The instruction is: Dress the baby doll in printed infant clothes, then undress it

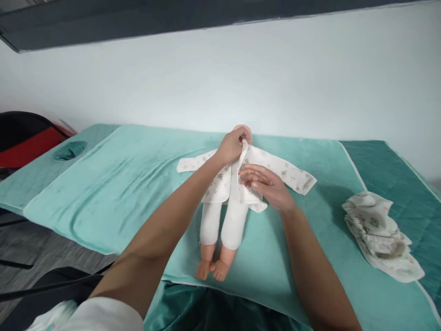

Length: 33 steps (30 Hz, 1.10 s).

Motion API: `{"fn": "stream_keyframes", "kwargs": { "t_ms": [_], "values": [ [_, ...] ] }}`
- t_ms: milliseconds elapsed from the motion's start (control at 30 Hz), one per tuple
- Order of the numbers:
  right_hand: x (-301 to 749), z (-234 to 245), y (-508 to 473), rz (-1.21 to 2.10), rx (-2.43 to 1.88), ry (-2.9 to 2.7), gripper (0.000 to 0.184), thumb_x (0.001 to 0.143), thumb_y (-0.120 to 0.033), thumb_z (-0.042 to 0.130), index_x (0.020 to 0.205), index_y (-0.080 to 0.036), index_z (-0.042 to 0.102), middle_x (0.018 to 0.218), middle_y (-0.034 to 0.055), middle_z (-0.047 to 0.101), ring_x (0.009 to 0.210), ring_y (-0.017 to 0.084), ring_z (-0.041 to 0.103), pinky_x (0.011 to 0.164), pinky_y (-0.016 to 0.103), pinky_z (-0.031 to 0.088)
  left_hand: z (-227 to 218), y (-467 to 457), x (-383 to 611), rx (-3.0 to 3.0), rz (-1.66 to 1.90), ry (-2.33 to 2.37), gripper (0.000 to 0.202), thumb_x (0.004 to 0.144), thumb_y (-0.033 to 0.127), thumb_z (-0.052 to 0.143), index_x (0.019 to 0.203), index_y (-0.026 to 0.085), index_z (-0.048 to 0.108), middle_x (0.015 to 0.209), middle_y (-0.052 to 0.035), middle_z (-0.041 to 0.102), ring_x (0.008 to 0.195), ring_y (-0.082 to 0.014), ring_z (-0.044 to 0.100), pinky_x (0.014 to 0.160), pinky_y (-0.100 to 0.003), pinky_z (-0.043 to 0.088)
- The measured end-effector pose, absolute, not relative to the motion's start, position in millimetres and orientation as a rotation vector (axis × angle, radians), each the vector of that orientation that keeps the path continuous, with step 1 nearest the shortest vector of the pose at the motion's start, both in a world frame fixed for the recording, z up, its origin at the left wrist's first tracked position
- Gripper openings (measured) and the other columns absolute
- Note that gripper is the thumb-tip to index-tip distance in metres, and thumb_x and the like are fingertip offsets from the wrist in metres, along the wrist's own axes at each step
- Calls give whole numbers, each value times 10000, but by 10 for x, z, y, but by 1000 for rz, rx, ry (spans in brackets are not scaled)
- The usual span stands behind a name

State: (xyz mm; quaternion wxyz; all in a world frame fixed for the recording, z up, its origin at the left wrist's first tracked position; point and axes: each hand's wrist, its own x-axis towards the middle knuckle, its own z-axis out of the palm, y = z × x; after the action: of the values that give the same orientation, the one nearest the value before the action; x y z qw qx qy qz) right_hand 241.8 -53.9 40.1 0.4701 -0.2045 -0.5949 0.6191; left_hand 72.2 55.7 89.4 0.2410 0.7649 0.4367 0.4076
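Observation:
A baby doll (233,230) lies on its back with its feet toward me. It wears a white printed baby jacket (267,158) whose sleeves spread out to both sides. Near the doll's neck, my left hand (231,146) pinches the jacket's front edge and covers much of the doll's head. My right hand (267,184) rests lower at the jacket's right front panel, its fingers loosely bent against the cloth; whether they grip it I cannot tell. Below the jacket the doll's legs are white, with bare feet.
A folded white printed cloth item (382,234) lies at the right on the teal-covered table (138,184). A round hole (70,150) is in the table's left end. Behind stands a white wall (220,82). A red and black chair (29,140) is at the left.

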Motion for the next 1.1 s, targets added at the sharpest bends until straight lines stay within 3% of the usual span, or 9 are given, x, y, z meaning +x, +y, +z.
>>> {"fn": "stream_keyframes", "kwargs": {
  "t_ms": [233, 333, 500, 633, 800, 867, 933, 1033, 1100],
  "values": [
    [2439, 294, -484, 1331, -582, -1349, 230, 922, -327, 690, 1149, -312, 722, 1062, 24, 733, 894, 180, 681, 826, 347, 555, 592, 511, 491, 2030, 1297, 1403, 178, 805, 64, 489, 793, 205, 598, 933, -41, 679, 968, -199, 600, 964, -375, 455],
    [2474, 276, -466, 1248, -659, -1360, 217, 908, -331, 706, 1121, -299, 735, 1070, 28, 743, 1000, 202, 682, 874, 355, 558, 533, 326, 397, 1848, 1386, 1386, 73, 887, 187, 521, 919, 205, 584, 1000, -55, 662, 979, -188, 618, 933, -350, 488],
    [2452, 330, -515, 1135, -759, -1574, 191, 945, -344, 653, 1107, -291, 739, 1155, 37, 733, 1147, 236, 653, 1010, 414, 512, 282, -286, 99, 1754, 1409, 1400, 180, 949, 263, 497, 1097, 224, 592, 1205, -67, 647, 1169, -180, 594, 1052, -343, 446],
    [2349, 318, -639, 1006, -780, -1788, 281, 966, -315, 614, 1239, -317, 681, 1362, 24, 646, 1428, 245, 444, 1212, 480, 326, -19, -812, -205, 1650, 1323, 1527, 227, 978, 297, 447, 1129, 217, 596, 1182, -75, 661, 1130, -189, 611, 1007, -346, 472],
    [2294, 118, -968, 777, -847, -1960, 493, 913, -291, 683, 1387, -333, 555, 1593, 23, 410, 1547, 257, 209, 1259, 538, 202, -193, -1215, -432, 1811, 1029, 1579, 260, 918, 193, 497, 1152, 216, 608, 1191, -73, 676, 1131, -223, 616, 1018, -401, 460],
    [2322, 12, -1143, 751, -953, -1884, 558, 910, -290, 681, 1435, -337, 498, 1631, 33, 340, 1535, 255, 245, 1236, 521, 267, -204, -1279, -454, 1925, 966, 1643, 301, 882, 177, 548, 1177, 213, 601, 1272, -80, 653, 1199, -249, 585, 1052, -432, 427],
    [2354, -85, -1296, 739, -1119, -1720, 553, 913, -308, 662, 1437, -317, 487, 1580, 70, 417, 1451, 257, 403, 1147, 491, 405, -198, -1294, -447, 1980, 910, 1683, 298, 871, 197, 589, 1166, 219, 613, 1315, -72, 642, 1215, -263, 576, 1050, -446, 413],
    [2357, -162, -1408, 656, -1436, -1472, 428, 889, -355, 648, 1296, -234, 594, 1280, 114, 655, 1120, 256, 638, 905, 430, 544, -173, -1241, -384, 2002, 844, 1729, 214, 882, 234, 604, 1090, 231, 659, 1303, -52, 657, 1186, -271, 585, 1012, -451, 416],
    [2326, -156, -1399, 586, -1605, -1435, 349, 861, -353, 636, 1172, -196, 651, 1099, 106, 712, 920, 238, 664, 795, 391, 541, -156, -1174, -306, 2036, 815, 1747, 195, 902, 239, 579, 1068, 237, 682, 1291, -52, 661, 1171, -280, 587, 986, -453, 420]
  ]
}}
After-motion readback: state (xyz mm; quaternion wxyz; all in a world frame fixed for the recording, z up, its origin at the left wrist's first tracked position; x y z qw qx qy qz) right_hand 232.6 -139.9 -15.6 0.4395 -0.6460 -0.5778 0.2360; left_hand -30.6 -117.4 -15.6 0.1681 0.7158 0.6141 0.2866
